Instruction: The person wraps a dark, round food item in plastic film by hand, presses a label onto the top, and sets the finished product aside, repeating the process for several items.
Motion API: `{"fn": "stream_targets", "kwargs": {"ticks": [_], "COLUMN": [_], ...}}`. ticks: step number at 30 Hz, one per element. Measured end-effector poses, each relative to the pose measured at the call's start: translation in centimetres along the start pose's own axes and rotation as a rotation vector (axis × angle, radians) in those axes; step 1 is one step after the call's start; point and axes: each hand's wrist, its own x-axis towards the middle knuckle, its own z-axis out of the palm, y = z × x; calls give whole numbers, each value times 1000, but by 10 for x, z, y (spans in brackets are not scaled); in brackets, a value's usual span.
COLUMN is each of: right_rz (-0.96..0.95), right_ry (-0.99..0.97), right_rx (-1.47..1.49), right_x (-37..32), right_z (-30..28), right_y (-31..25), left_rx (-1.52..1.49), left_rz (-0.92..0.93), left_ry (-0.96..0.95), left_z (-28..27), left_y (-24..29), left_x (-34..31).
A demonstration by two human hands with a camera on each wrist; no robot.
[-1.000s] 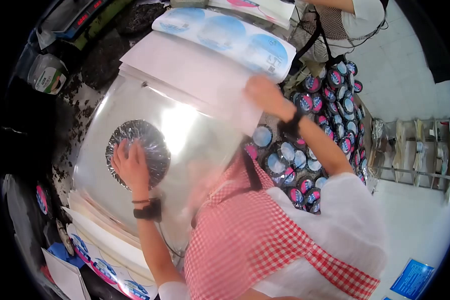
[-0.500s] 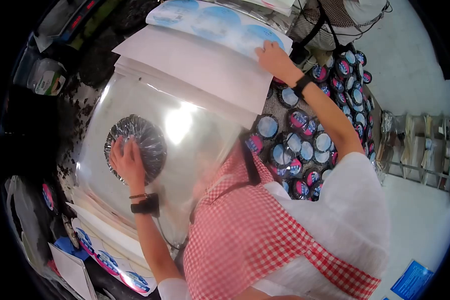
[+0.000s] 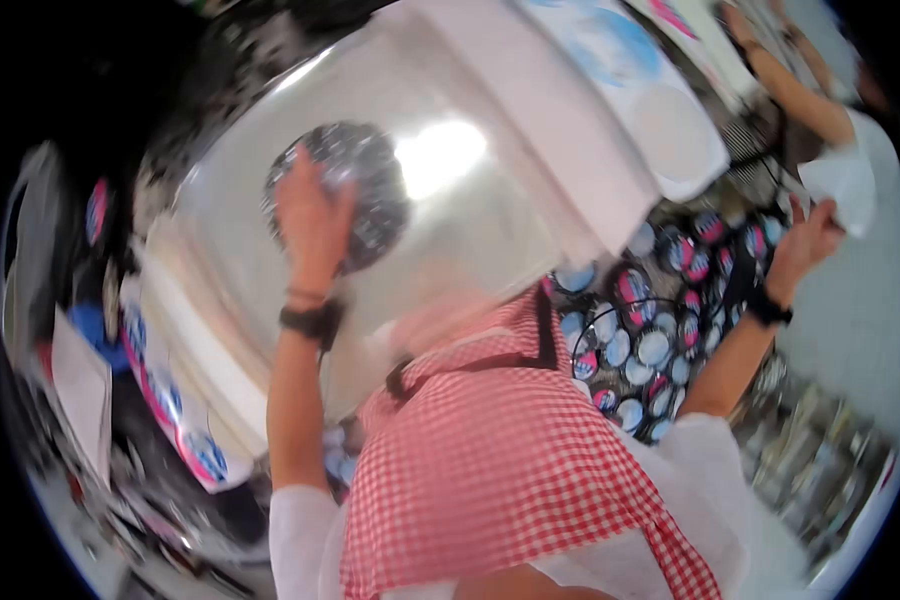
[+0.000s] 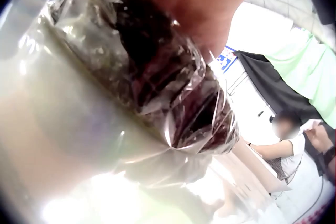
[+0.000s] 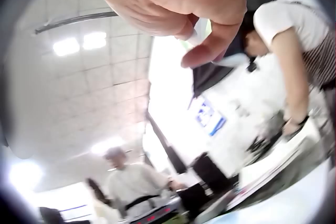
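My left hand [image 3: 315, 215] rests on a round dark disc wrapped in clear crinkled plastic [image 3: 375, 190], which lies on a glossy pale surface [image 3: 470, 215]. In the left wrist view the palm leans over the plastic-wrapped disc [image 4: 157, 71], its fingertips hidden. My right hand [image 3: 805, 245] is raised off to the right. Its thumb and fingers close together in the right wrist view, pinching a pale sliver of a round sticker [image 5: 236, 60], mostly hidden. On the sheet of blue round stickers [image 3: 610, 45], one circle shows bare.
Many round dark packs with pink or pale labels [image 3: 635, 290] lie to the right below the work surface. Another printed sheet [image 3: 160, 385] sticks out at the left. A second person in a white top [image 3: 855, 165] works at the upper right.
My right hand has left the sticker sheet and swung out to the right; one blue circle there is gone. My left hand stays on the wrapped disc. The head view has turned.
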Motion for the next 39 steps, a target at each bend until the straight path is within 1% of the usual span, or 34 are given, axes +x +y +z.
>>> {"fn": "stream_targets", "kwargs": {"ticks": [1,2,3,4,5,7,8,9,11,14,15,17,20,21,23,24,25,27,28,30,31,32,35,36,39], "right_rz": [30,52,-29,-445,-700,-119,-281,-444,-552,-716,-769,-737,-672,-646,-355,-212,-256,-367,-414,-419,-425,-442,-648,-718,-871], "right_ry": [-34,-190,-455,-791,-1034,-1310,-1357,-1399,-1487,-1573,-1590,-1704,-1869,-1924,-1714,-1597,-1594,-1589,-1594,-1580,-1568,-1569,-1558,-1531,-1515], "right_rx": [238,245,-104,-885,-1089,326,259,188,146,82,59,23,-55,-86,194,321,292,251,190,191,190,160,83,117,-4], "right_x": [-59,-105,-139,-180,-232,-291,-308,-319,-329,-331,-330,-316,-300,-301,-340,-358,-367,-381,-382,-384,-384,-382,-399,-401,-404], "right_z": [48,63,67,67,76,154,168,179,187,194,194,196,210,217,241,247,246,254,253,250,250,248,251,248,246], "right_y": [-53,-46,0,71,113,-40,-39,-33,-28,-21,-18,-37,-56,-55,-45,-37,-31,-22,-19,-19,-22,-28,-24,-34,-44], "left_rx": [-37,-13,6,87,158,185,142,38,-340,-599,-766,-1100,-996,-1056,-1172,-940,-705,-97,-24,-692,-1027,-1384,-1250,-1148,-1423], "left_rz": [2,44,32,-23,-74,-124,-197,-167,-349,-370,-412,-496,-364,-414,-523,-412,-305,-69,-44,-379,-540,-469,-507,-526,-593], "left_ry": [42,68,58,25,-5,129,-15,9,39,74,119,219,203,230,282,233,213,106,125,262,335,593,729,699,780], "left_z": [-1,1,3,-3,-8,-10,-1,2,12,27,34,46,50,47,40,44,42,25,23,23,15,7,19,16,-1], "left_y": [2,-2,-4,6,17,30,23,18,16,11,9,7,0,2,11,9,11,3,3,4,10,24,24,22,12], "left_x": [-1,0,-2,-3,-1,-2,-8,-10,-14,-32,-38,-47,-50,-46,-40,-42,-40,-30,-31,-32,-20,-7,-6,-9,-17]}}
